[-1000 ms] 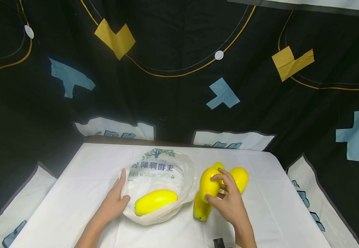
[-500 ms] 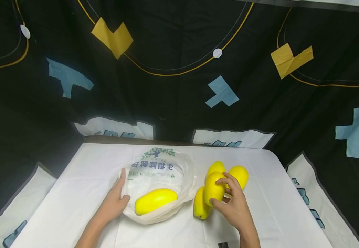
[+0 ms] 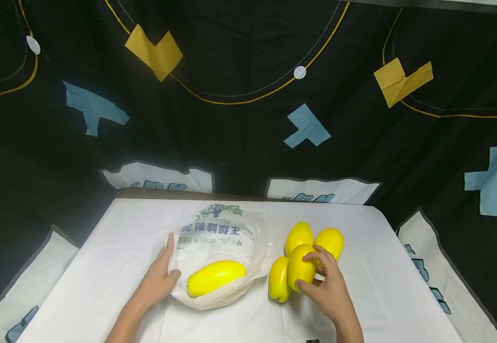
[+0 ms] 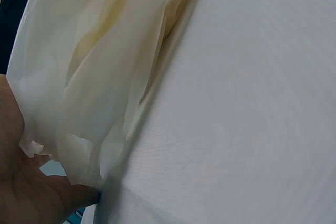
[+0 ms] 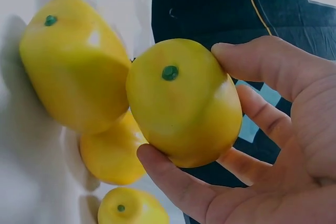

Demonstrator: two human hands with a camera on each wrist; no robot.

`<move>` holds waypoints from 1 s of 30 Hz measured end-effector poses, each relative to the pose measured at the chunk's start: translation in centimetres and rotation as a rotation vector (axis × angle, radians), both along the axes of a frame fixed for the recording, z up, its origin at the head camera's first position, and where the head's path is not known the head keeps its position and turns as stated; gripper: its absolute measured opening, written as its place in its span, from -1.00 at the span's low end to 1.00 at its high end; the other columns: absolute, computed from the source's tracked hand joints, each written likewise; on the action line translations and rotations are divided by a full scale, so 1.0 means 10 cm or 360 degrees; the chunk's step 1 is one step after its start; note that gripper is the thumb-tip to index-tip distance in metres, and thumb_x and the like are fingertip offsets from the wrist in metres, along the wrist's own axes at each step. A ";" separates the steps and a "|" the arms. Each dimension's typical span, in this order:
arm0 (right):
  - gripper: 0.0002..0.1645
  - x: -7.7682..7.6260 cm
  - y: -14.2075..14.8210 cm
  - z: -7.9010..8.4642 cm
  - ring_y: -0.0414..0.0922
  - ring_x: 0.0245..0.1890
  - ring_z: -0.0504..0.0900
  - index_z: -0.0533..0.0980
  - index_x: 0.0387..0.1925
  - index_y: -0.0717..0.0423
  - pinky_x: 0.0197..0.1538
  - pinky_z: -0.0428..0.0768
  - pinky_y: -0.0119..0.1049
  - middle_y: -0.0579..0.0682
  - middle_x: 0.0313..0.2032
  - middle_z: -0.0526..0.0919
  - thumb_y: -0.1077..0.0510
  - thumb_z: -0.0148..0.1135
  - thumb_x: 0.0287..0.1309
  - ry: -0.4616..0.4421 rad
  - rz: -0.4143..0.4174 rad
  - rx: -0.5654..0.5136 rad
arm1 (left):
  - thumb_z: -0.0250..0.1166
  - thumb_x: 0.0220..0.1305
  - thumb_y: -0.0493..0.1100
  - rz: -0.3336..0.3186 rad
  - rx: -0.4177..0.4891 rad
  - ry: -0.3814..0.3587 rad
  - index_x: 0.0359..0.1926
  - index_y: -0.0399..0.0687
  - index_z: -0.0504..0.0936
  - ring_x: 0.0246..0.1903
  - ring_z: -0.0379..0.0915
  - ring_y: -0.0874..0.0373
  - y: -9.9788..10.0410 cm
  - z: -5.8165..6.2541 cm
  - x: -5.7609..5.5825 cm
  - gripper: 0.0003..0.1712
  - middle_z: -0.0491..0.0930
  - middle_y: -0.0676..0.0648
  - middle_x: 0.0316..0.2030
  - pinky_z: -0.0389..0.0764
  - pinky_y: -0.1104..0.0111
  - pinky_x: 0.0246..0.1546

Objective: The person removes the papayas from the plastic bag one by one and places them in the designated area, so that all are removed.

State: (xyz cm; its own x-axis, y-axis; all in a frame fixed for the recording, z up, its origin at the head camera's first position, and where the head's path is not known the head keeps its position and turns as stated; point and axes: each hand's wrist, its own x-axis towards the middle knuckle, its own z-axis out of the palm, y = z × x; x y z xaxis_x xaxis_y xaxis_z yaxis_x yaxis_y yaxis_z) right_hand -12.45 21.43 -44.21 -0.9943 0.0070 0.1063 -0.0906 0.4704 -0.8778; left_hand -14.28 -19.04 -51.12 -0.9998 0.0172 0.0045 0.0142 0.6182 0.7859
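"What worries me in the head view?"

"I see the right hand [image 3: 329, 281] pinching the held mango [image 3: 300, 268] between thumb and fingers, over the desk [image 3: 381, 290], to the right of the bag [image 3: 254, 245]. The left mango [image 3: 278, 281], far mango [image 3: 298, 237] and right mango [image 3: 329, 242] crowd it. A sideways nudge could set one rolling. Whether the held mango touches the desk, I can't tell."

"And the left hand [image 3: 159, 275]?"

"I read its visible fingers as straight and spread against the bag, thumb out. The plastic looks limp, so if that pressure eases, the mouth could sag over the bagged mango [image 3: 216, 278]."

"Left wrist view?"

"Bag film hides most of that hand's fingers from me, and the frame cuts the palm. Only a vague yellow shows through."

"Right wrist?"

"I have just thumb and fingertips on a rounded, smooth side, clear of the palm. An off-centre pinch could let it twist out. Its stem [image 5: 169, 73] faces me. The other mangoes overlap behind it, the lowest cut off by the frame."
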 end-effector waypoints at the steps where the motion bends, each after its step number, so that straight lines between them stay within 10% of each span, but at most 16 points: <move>1: -0.41 0.00 0.00 -0.01 0.23 0.03 0.53 0.50 -0.11 -0.08 -0.11 0.69 -0.16 -0.01 0.39 0.20 0.31 0.56 -0.23 -0.0007 0.0000 0.0003 | 0.12 0.20 -0.32 0.0002 0.0002 -0.0010 0.53 0.23 -0.42 0.46 -0.32 -0.27 0.00 0.00 0.00 0.12 -0.27 -0.23 0.52 -0.12 -0.19 0.37; 30: -0.41 0.05 0.18 -0.29 0.14 0.23 0.37 0.52 -0.20 -0.13 0.04 0.55 -0.01 0.05 0.34 0.27 0.27 0.61 -0.34 -0.0218 0.0018 0.0260 | 0.12 0.20 -0.34 0.0004 0.0033 -0.0018 0.54 0.25 -0.39 0.47 -0.34 -0.24 0.00 0.02 0.02 0.11 -0.27 -0.19 0.53 -0.13 -0.17 0.38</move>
State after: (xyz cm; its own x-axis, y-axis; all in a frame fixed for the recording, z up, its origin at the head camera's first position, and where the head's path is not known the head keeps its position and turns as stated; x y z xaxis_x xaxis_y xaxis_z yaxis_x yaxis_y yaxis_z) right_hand -11.91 23.21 -47.16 -0.9995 -0.0107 -0.0308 0.0180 0.6069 -0.7946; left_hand -14.13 -18.99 -50.87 -0.9999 0.0147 -0.0063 0.0038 0.6020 0.7985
